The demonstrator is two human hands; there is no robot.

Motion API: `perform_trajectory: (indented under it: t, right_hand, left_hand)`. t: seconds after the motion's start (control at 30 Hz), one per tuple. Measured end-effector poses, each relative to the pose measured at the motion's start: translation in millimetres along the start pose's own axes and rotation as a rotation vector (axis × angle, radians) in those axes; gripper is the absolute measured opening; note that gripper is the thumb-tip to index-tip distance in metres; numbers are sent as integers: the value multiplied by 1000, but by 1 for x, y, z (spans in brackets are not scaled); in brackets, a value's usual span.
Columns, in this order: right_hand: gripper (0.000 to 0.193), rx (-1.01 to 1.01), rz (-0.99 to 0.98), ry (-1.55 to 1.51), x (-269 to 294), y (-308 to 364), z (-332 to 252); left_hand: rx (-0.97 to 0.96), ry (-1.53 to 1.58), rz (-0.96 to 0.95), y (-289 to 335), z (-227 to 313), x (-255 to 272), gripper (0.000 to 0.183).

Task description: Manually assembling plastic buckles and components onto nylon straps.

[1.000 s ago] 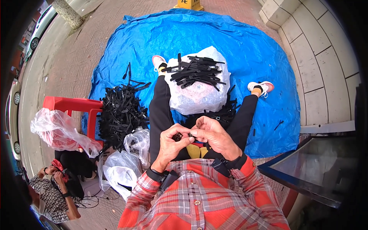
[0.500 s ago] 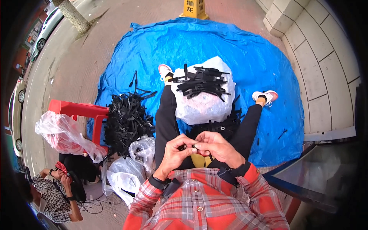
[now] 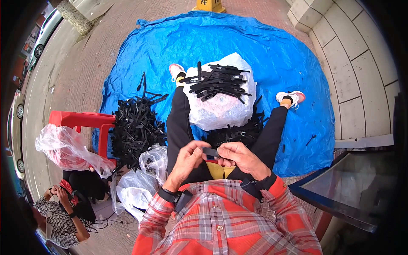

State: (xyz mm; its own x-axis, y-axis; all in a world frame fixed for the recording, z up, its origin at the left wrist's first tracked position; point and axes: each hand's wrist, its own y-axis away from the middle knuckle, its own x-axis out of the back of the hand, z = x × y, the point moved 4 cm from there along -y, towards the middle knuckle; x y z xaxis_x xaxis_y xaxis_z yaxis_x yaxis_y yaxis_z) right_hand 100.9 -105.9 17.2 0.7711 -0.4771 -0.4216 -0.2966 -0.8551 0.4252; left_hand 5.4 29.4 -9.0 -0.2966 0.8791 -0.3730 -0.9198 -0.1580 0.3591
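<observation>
Above my lap, a short black strap point(image 3: 210, 151) is stretched between my two hands. Its left end is pinched by the thumb and fingers of my left hand point(image 3: 187, 160). My right hand point(image 3: 242, 158) grips the other end, thumb on top; whatever else lies under those fingers is hidden. Beyond my hands, a stuffed white plastic bag point(image 3: 221, 114) stands between my legs with a heap of similar black straps point(image 3: 219, 81) on top. Behind my hands, more black straps point(image 3: 233, 135) lie at the foot of the bag, partly covered by it.
A big pile of black straps point(image 3: 138, 131) lies on the blue tarp point(image 3: 170, 42) at my left. Near it are clear plastic bags point(image 3: 138, 187) and a red stool point(image 3: 80, 119) with a bagged bundle point(image 3: 63, 146). Another person point(image 3: 59, 212) sits lower left. A dark-framed panel point(image 3: 340, 187) stands right.
My hands have drawn slightly apart, and the black strap now shows flat between them. Earlier it was mostly hidden in my fingers. The whole view has shifted a little.
</observation>
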Motion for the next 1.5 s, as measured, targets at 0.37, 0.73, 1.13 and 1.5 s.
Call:
perform_trajectory:
  t: [0.37,0.73,1.13,1.5]
  right_hand:
    - [28,309,292,336,-8,-8,-1]
    - [33,203,240,512,13,-4,-1]
    - [17,273,360,601,15,8,9]
    - [16,126,574,584,35,21,55]
  left_hand:
    - [-62,-10,113,2,8,-33,32]
    - [2,-29,-52,1,9,-34,19]
    - [-293,-724,120,0,15,-40,11]
    - [-129,-693,37,-26,-27,-45,11]
